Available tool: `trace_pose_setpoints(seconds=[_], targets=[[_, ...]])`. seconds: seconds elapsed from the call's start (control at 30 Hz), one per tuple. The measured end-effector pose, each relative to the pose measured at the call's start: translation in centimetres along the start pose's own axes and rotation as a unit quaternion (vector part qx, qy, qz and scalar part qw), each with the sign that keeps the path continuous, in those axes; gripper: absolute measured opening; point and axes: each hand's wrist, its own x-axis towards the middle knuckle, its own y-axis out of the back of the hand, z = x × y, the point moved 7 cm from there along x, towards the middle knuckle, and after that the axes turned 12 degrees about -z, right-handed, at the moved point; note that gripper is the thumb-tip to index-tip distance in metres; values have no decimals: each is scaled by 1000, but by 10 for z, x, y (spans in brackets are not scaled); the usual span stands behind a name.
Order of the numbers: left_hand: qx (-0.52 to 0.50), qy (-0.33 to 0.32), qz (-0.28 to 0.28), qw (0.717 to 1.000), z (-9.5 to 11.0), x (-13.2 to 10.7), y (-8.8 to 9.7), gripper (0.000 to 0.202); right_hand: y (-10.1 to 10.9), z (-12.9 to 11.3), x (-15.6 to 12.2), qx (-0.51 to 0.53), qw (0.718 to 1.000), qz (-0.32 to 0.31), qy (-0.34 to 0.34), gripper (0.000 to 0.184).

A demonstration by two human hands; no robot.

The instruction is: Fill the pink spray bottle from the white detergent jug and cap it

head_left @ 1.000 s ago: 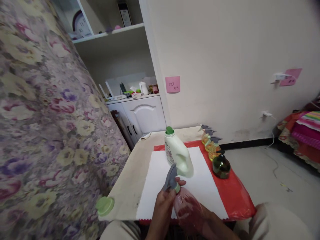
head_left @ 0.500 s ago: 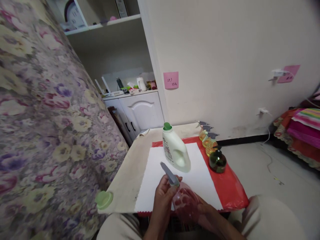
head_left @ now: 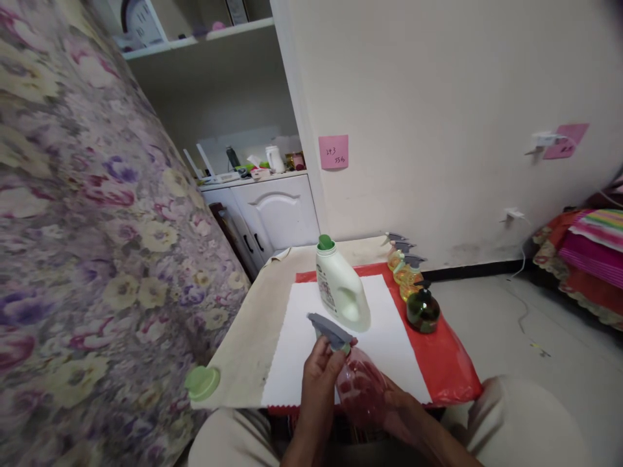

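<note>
A clear pink spray bottle [head_left: 361, 384] is tilted between my two hands over the table's near edge. My left hand [head_left: 321, 373] is closed round its neck, just under the grey trigger head [head_left: 331, 329]. Wrapped round the side of the bottle's body, my right hand [head_left: 396, 402] has its fingers partly hidden behind it. Beyond them a pale green detergent jug [head_left: 348, 295] stands upright on a white sheet [head_left: 287, 350], its green spout [head_left: 325, 242] uncapped. A light green cap [head_left: 202, 383] lies at the table's near left corner.
Several yellow spray bottles [head_left: 409, 285] with grey heads stand in a row along the right, with a dark green pump bottle [head_left: 423, 311] nearest me. Red plastic [head_left: 450, 363] covers that side. A floral curtain [head_left: 121, 259] hangs at left; the wall [head_left: 413, 130] rises behind.
The grey trigger head has turned on the bottle, so its side now shows more broadly. Both hands keep their hold. The camera view has shifted slightly.
</note>
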Motion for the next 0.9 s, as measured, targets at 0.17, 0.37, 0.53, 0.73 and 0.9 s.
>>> trace_pose_setpoints(seconds=[0.17, 0.37, 0.53, 0.73, 0.9], targets=[[29, 6, 73, 997, 0, 0, 3, 34, -4, -6, 2, -29, 999, 11, 21, 75], [42, -10, 98, 994, 4, -1, 0, 32, -6, -5, 3, -25, 999, 7, 26, 76], [49, -8, 26, 998, 4, -1, -3, 36, -4, -2, 0, 5, 1000, 6, 2, 68], [10, -10, 33, 999, 0, -1, 2, 36, -9, 2, 0, 24, 999, -13, -25, 63], [8, -29, 98, 995, -2, 0, 2, 32, -6, -6, 4, -43, 998, 42, 25, 72]])
